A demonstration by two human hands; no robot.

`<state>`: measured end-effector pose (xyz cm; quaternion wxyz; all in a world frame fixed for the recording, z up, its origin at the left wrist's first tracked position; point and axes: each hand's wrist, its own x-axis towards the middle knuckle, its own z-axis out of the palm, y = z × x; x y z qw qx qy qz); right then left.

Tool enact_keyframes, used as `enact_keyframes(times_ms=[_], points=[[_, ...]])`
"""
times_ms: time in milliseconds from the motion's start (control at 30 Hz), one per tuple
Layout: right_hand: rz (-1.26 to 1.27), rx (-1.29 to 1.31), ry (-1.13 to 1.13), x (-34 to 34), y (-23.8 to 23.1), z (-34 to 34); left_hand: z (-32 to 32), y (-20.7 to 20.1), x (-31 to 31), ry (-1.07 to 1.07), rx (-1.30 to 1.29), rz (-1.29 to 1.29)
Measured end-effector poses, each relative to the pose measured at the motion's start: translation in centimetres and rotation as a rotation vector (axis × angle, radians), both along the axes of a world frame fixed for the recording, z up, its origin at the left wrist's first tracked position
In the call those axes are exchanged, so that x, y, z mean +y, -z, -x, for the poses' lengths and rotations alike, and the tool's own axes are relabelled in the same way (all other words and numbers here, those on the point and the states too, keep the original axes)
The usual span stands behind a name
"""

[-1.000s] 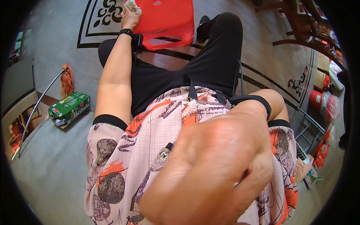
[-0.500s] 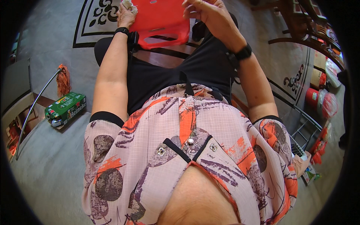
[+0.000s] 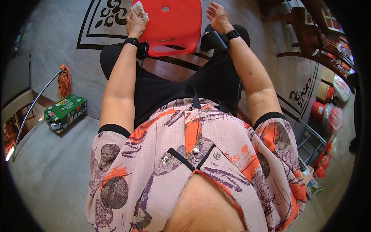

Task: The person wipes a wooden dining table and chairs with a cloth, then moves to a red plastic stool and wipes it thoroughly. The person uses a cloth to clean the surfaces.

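A red plastic stool (image 3: 174, 27) stands on the floor in front of my legs, at the top of the view. My left hand (image 3: 135, 24) is closed on a crumpled white cloth (image 3: 141, 9) and rests it on the stool's left edge. Fingers spread and palm empty, my right hand (image 3: 217, 16) hovers by the stool's right edge. A black band sits on each wrist. My patterned pink and orange shirt fills the lower half of the view.
A green carton of cans (image 3: 65, 112) lies on the grey floor at the left, beside a mop with an orange head (image 3: 64, 80) and a metal handle. Dark wooden furniture (image 3: 309, 34) and red containers (image 3: 326, 112) stand at the right.
My right hand, close to the camera a second ago, has gone down to the stool's right edge. The left hand stays on the stool with the cloth.
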<state>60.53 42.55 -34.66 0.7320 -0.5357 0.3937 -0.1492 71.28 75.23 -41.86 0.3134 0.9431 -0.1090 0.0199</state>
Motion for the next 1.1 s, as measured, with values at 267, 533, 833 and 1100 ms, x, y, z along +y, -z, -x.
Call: enact_keyframes(times_ms=[267,533,833,1100], points=[[0.54,0.275,-0.128,2.0,4.6,0.4,0.6,-0.2,0.5,0.044,-0.076,0.005],[0.369,0.48,0.01,4.1,3.4,-1.4,2.3,-3.2,-1.0,-0.063,-0.036,-0.011],[0.736,0.665,-0.048,6.1,-1.5,0.0,3.5,-5.2,-1.4,-0.062,-0.01,0.06],[0.76,0.697,-0.047,7.2,-2.6,0.4,-4.1,-5.6,-3.3,0.006,0.03,-0.027]])
